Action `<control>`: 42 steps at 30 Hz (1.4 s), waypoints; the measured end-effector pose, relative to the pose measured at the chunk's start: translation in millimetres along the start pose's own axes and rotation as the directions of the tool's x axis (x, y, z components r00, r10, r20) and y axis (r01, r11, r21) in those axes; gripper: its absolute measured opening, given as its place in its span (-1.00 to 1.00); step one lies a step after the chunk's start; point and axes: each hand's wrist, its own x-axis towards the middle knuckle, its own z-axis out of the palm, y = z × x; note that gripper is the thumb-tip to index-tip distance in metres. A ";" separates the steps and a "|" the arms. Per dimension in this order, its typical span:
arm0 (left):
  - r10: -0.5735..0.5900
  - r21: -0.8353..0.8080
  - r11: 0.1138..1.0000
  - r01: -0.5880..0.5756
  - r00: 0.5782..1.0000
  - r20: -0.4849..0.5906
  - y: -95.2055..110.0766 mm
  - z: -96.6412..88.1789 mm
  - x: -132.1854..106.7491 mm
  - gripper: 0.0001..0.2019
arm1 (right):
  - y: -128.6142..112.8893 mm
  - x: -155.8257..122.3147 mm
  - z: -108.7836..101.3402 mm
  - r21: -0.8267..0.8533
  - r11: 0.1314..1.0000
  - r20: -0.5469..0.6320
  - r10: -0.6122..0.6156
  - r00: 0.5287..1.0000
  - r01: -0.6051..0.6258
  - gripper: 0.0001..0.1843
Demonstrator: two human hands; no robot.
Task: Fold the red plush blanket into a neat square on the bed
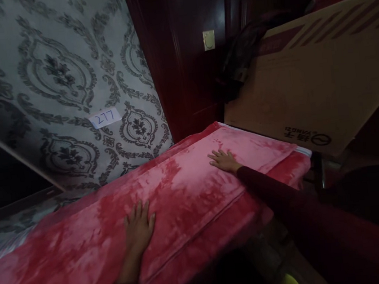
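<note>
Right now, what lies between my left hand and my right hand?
In the head view, just the mottled red-and-pink plush blanket shows between your left hand and right hand; both rest on it.

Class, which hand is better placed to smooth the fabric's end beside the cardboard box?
Probably the right hand: it lies flat on the fabric, nearer the cardboard box; the left hand rests farther from that end.
</note>
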 end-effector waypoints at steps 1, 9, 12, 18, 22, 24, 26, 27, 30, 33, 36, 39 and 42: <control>0.004 -0.009 1.000 -0.004 1.000 -0.005 0.6 -0.7 -0.7 -0.44 | -8.0 0.3 -2.8 0.000 1.000 0.006 0.004 1.000 -0.004 -0.37; 0.014 -0.066 0.998 -0.018 0.999 -0.050 -0.3 2.6 -1.6 -0.45 | -104.0 -39.5 36.3 -0.014 0.974 -0.098 -0.224 0.970 0.224 -0.34; 0.008 -0.063 0.998 -0.010 0.999 -0.034 1.6 0.0 -2.9 -0.45 | -110.7 -51.1 48.2 -0.023 0.977 -0.113 -0.213 0.971 0.211 -0.35; -0.002 -0.091 0.996 0.001 1.000 -0.007 3.7 -3.1 -5.5 -0.44 | -105.6 -50.4 43.4 -0.030 0.977 -0.103 -0.215 0.971 0.213 -0.36; 0.006 -0.092 0.996 -0.008 1.000 -0.029 3.8 -2.3 -5.7 -0.44 | -107.3 -51.6 45.3 -0.032 0.978 -0.114 -0.209 0.971 0.207 -0.36; 0.003 -0.099 0.995 -0.006 1.000 -0.028 4.3 -2.9 -6.0 -0.44 | -107.2 -52.5 46.3 -0.032 0.978 -0.112 -0.209 0.971 0.207 -0.36; -0.002 -0.107 0.994 0.000 1.000 -0.017 5.0 -4.3 -7.0 -0.43 | -106.1 -53.0 45.0 -0.032 0.978 -0.096 -0.208 0.973 0.206 -0.36; -0.002 -0.110 0.994 0.001 1.000 -0.014 5.2 -5.1 -7.6 -0.43 | -105.6 -53.0 43.1 -0.029 0.979 -0.080 -0.203 0.976 0.201 -0.37; 0.010 -0.114 0.993 -0.012 1.000 -0.021 5.7 -6.8 -10.1 -0.44 | -108.8 -52.8 32.9 -0.015 0.984 -0.017 -0.178 0.984 0.178 -0.37; 0.009 -0.120 0.993 -0.011 1.000 -0.016 5.8 -7.3 -12.2 -0.44 | -126.9 -55.8 22.7 -0.008 0.982 -0.010 -0.191 0.982 0.191 -0.34; 0.008 -0.126 0.992 -0.011 1.000 -0.021 6.0 -7.2 -13.1 -0.44 | -158.5 -65.0 23.1 0.013 0.948 -0.054 -0.317 0.947 0.318 -0.32; 0.016 -0.128 0.992 -0.020 0.999 -0.034 6.1 -7.2 -13.1 -0.44 | -185.7 -76.8 36.0 0.035 0.925 -0.042 -0.376 0.926 0.377 -0.32; 0.016 -0.136 0.990 -0.019 1.000 -0.025 6.4 -7.1 -13.5 -0.44 | -195.3 -85.4 50.9 0.006 0.933 -0.059 -0.358 0.932 0.359 -0.34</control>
